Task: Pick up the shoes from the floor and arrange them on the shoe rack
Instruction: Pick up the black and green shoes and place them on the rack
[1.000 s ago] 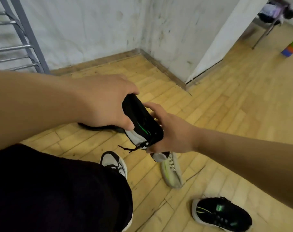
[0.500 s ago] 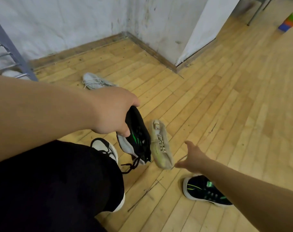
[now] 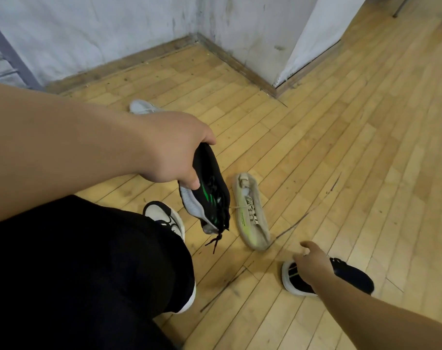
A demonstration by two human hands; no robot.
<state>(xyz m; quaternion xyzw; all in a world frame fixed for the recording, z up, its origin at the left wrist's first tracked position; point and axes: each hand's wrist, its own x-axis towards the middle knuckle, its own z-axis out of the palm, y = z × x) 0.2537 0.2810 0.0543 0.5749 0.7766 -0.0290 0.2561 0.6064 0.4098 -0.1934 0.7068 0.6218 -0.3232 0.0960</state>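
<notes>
My left hand grips the heel end of a black shoe with green stripes, which hangs toe-down above the floor with a lace dangling. Its black match lies on the wooden floor at the lower right. My right hand is over that shoe's toe end, fingers spread and loosely bent; whether it touches the shoe is unclear. A beige shoe lies on the floor between the two black ones. A light grey shoe lies farther back, partly hidden by my left arm.
The grey metal shoe rack stands at the far left against the white wall. A wall corner juts out at the upper middle. My own leg in black trousers and a white shoe fill the lower left.
My right hand let go of the held black shoe and dropped down to the right, onto the black shoe on the floor. My left hand kept hold, the shoe now hanging toe-down.
</notes>
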